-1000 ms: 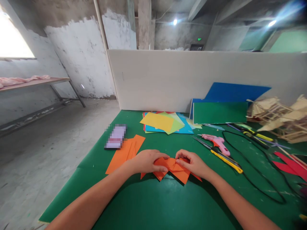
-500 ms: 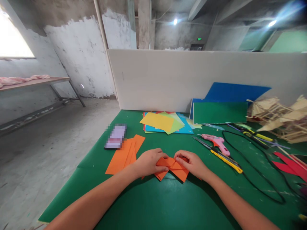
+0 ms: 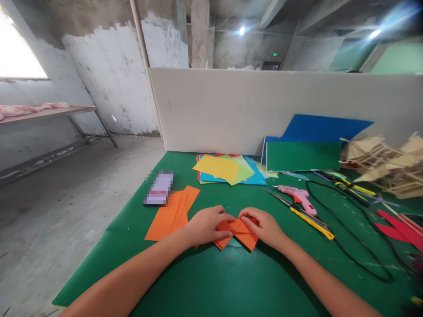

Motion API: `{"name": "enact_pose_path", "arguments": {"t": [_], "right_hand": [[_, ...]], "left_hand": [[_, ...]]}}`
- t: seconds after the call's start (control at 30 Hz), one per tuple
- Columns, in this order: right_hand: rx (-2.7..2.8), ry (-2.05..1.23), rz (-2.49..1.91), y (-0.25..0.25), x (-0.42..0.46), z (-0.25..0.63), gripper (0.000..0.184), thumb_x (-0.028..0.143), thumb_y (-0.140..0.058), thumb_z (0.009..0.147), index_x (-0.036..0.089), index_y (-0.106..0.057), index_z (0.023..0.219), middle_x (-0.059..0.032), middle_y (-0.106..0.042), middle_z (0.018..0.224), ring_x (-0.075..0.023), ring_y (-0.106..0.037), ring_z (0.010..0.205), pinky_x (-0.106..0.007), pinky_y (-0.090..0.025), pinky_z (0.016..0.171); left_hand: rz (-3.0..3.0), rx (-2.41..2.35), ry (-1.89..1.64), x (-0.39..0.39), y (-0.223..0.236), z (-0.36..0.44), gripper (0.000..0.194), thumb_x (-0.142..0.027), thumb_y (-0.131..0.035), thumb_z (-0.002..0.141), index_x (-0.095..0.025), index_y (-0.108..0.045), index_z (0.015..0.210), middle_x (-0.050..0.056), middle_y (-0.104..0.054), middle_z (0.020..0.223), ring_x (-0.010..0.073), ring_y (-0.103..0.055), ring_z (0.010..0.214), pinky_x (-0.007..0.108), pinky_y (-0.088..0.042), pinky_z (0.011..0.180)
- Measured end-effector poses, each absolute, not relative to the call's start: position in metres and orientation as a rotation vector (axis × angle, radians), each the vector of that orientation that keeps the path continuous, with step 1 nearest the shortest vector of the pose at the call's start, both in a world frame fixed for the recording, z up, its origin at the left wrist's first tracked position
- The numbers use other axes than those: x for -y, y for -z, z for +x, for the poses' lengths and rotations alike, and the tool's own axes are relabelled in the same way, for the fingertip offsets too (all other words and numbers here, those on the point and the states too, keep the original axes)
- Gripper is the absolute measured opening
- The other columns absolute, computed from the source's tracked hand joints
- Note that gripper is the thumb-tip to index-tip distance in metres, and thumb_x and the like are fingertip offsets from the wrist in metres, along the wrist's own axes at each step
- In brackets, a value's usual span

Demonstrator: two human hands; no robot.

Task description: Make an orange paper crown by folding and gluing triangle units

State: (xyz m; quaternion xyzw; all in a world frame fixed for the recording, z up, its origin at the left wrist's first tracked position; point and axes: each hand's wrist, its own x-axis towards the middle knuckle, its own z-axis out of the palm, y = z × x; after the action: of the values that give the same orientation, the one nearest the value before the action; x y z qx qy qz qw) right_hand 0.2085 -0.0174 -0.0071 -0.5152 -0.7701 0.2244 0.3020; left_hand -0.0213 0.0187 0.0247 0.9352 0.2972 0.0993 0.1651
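Note:
Between my two hands is a folded piece of orange paper (image 3: 246,235), its pointed corners hanging toward me just over the green tabletop. My left hand (image 3: 206,224) is closed on its left side, thumb in front and fingers behind. On the right side, my right hand (image 3: 262,224) pinches the paper near its upper edge. My fingers cover part of the folds. Left of my left hand lie more orange paper sheets (image 3: 165,218), overlapping one another, with a blurred-out phone (image 3: 160,188) at their upper end.
A stack of coloured paper (image 3: 216,167) lies at the back. To the right are a pink glue gun (image 3: 299,197) with a black cable, a yellow utility knife (image 3: 312,222), red strips (image 3: 399,229) and a wooden stick model (image 3: 386,160). A green board (image 3: 304,156) leans behind.
My left fingers have shifted slightly right along the top of the folded orange paper, closer to my right fingers. Its right corner has moved slightly left.

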Motion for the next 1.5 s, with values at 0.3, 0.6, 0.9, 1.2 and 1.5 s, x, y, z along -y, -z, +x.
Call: {"name": "enact_pose_path", "arguments": {"t": [0.3,0.6,0.9,1.2,1.5], "right_hand": [[2.131,-0.450,-1.357,0.008,0.018,0.207,0.017,0.026,-0.043,0.092,0.025,-0.060,0.091,-0.0030,-0.065,0.090,-0.0190,-0.059,0.084,-0.030,-0.044,0.072],[2.236,-0.338,-1.278,0.007,0.017,0.205,0.017,0.020,-0.043,0.093,0.023,-0.060,0.093,-0.0048,-0.061,0.088,-0.0202,-0.053,0.085,-0.034,-0.042,0.073],[2.285,-0.335,-1.274,0.005,0.018,0.203,0.020,0.020,-0.040,0.095,0.023,-0.060,0.095,-0.0046,-0.060,0.088,-0.0196,-0.052,0.084,-0.035,-0.043,0.073],[2.279,-0.309,-1.274,0.008,0.018,0.203,0.024,0.025,-0.036,0.096,0.023,-0.060,0.095,-0.0060,-0.061,0.088,-0.0203,-0.053,0.083,-0.036,-0.044,0.073],[2.125,-0.502,-1.237,0.002,0.011,0.219,0.025,0.034,-0.039,0.096,0.024,-0.061,0.100,-0.0060,-0.064,0.098,-0.0204,-0.057,0.094,-0.035,-0.046,0.083]], "left_hand": [[2.710,-0.804,-0.400,-0.017,-0.018,-0.019,0.035,-0.040,-0.064,0.081,-0.023,-0.065,0.111,0.005,-0.057,0.097,0.0208,-0.054,0.093,0.030,-0.045,0.081],[2.568,-0.755,-0.375,-0.020,-0.025,-0.016,0.031,-0.033,-0.043,0.095,-0.017,-0.069,0.094,0.005,-0.061,0.095,0.0158,-0.057,0.087,0.026,-0.044,0.077],[2.693,-0.743,-0.385,-0.022,-0.014,-0.014,0.020,-0.022,-0.050,0.091,-0.022,-0.064,0.106,0.004,-0.061,0.101,0.0166,-0.058,0.090,0.027,-0.044,0.081],[2.930,-0.671,-0.457,-0.014,-0.012,-0.007,0.019,-0.015,-0.048,0.091,-0.017,-0.064,0.081,0.006,-0.062,0.096,0.0180,-0.053,0.092,0.031,-0.045,0.083],[2.827,-0.633,-0.328,-0.005,-0.017,-0.004,0.020,-0.012,-0.044,0.091,-0.012,-0.064,0.092,0.009,-0.063,0.101,0.0173,-0.059,0.090,0.028,-0.046,0.084]]}}
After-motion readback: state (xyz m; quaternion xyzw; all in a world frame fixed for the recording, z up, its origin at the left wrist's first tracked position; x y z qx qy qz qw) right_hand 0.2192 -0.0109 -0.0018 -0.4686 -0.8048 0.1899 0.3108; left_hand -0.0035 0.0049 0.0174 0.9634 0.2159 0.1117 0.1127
